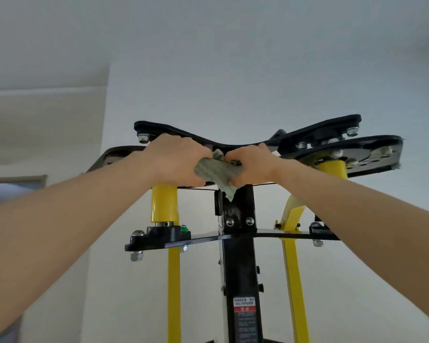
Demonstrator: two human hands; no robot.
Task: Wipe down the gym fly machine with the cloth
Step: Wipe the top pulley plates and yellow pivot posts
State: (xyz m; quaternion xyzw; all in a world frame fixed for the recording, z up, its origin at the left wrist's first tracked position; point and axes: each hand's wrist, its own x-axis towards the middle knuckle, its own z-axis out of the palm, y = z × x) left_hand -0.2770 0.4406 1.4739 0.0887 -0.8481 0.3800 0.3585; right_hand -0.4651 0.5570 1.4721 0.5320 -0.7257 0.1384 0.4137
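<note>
Both your hands are raised at the top plate (208, 138) of the fly machine. Your left hand (178, 160) and right hand (252, 164) each clutch the green cloth (217, 173), bunched between them just under that plate. Spread the cloth flatter, then drag it firmly along the plate's edge, working around the bolts (142, 137).

Above the black top plate (233, 142) the air is open. Just beneath it, the left hand (176, 159) and right hand (250, 164), gripping the cloth (218, 172), fill the head of the black post (238, 256). Gaps stand open between the post and the yellow sleeve (164, 201) and between the post and the yellow arm (292, 214). The lower plate (208, 237) floors both gaps, and the round cam plate (352, 154) crowds the right.
</note>
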